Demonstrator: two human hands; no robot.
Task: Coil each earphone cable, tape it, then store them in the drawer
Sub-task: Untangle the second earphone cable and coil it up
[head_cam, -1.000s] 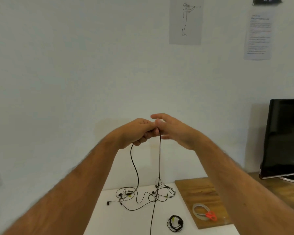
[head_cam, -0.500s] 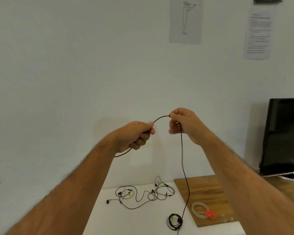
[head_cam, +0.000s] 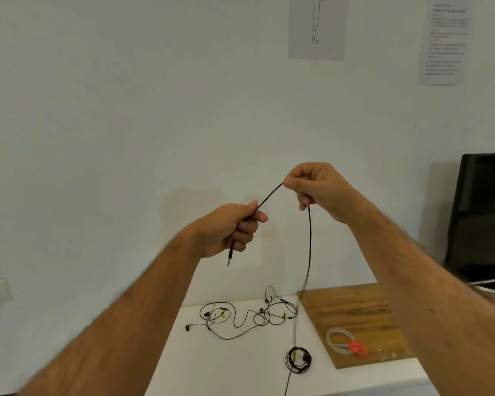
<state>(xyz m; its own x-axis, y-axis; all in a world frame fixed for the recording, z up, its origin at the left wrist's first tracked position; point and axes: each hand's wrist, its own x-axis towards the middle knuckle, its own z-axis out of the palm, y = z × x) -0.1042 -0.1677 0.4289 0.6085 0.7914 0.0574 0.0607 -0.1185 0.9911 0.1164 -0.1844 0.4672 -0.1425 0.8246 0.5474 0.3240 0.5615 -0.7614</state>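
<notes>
Above the white table (head_cam: 240,367), my left hand (head_cam: 229,227) grips the black earphone cable (head_cam: 309,247) near its plug, fingers curled; my right hand (head_cam: 317,190) pinches it higher.

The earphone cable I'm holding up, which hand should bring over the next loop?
Probably the right hand: it pinches the cable where the long free length hangs to the table. The left hand grips the plug end, a fit anchor for gathering loops.

The cable (head_cam: 309,247) is hidden inside both fists and blurs toward 6 o'clock, leaving the bottom edge. The monitor (head_cam: 483,212) at 3 o'clock is cut off. The text on the paper sheet (head_cam: 445,41) is unreadable.
</notes>
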